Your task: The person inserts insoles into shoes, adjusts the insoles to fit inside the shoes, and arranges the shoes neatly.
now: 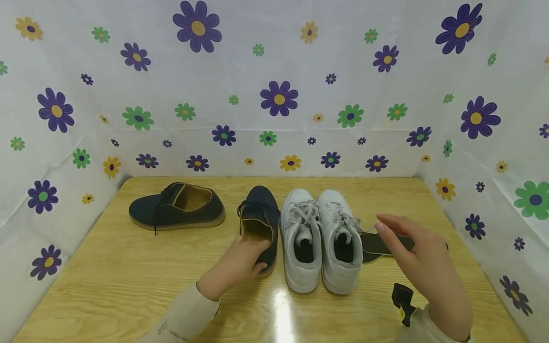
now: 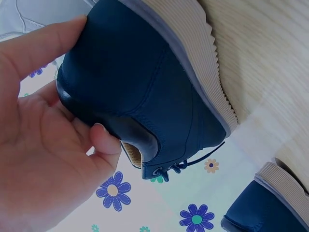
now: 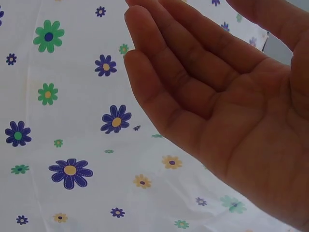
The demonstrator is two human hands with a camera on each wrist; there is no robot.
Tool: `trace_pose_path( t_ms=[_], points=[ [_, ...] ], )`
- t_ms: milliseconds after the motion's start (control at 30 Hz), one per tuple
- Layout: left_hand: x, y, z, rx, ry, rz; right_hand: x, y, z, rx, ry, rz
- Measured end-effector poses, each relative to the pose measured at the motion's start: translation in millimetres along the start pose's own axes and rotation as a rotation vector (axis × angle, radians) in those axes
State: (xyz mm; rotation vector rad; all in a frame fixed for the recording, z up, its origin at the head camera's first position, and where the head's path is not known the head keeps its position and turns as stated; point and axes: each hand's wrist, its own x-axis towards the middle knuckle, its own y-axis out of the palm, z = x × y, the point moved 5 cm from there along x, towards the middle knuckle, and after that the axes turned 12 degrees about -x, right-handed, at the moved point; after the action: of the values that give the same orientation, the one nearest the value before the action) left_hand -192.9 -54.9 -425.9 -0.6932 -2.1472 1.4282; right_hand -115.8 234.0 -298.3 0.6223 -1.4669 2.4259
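Note:
By the heel, my left hand [image 1: 240, 261] grips a dark navy lace-up shoe [image 1: 260, 199], whose toe points at the back wall. In the left wrist view, the thumb and fingers pinch the heel collar of that shoe [image 2: 125, 63], and its ribbed pale sole faces the wooden table. The matching navy shoe [image 1: 193, 216] lies to the left, toe turned left. My right hand [image 1: 429, 259] hovers with nothing in it, fingers extended, to the right of the white sneakers. The palm of the right hand [image 3: 231, 116] shows bare in the right wrist view.
Two white sneakers [image 1: 302, 277] stand side by side just right of the held shoe, laces loose. Beyond them lie flat dark pieces like insoles [image 1: 377, 244], partly behind my right hand. Flower-printed cloth [image 1: 240, 95] walls the table [image 1: 171, 267] at the back and sides.

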Motion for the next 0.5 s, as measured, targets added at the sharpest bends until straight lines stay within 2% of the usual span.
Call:
trace_pose_path(
  t_ms=[167,267,500],
  points=[
    [-4.9,0.9,-3.2,-0.016,-0.011,0.010,-0.2,0.3,-13.3,-0.007,0.071,0.080],
    [-7.1,2.5,-4.3,0.001,-0.005,0.005,0.1,2.5,-23.0,-0.008,0.127,0.162],
    [-9.4,3.3,-9.6,0.013,0.011,-0.001,-1.4,9.7,-63.5,-0.035,0.250,0.339]
  ],
)
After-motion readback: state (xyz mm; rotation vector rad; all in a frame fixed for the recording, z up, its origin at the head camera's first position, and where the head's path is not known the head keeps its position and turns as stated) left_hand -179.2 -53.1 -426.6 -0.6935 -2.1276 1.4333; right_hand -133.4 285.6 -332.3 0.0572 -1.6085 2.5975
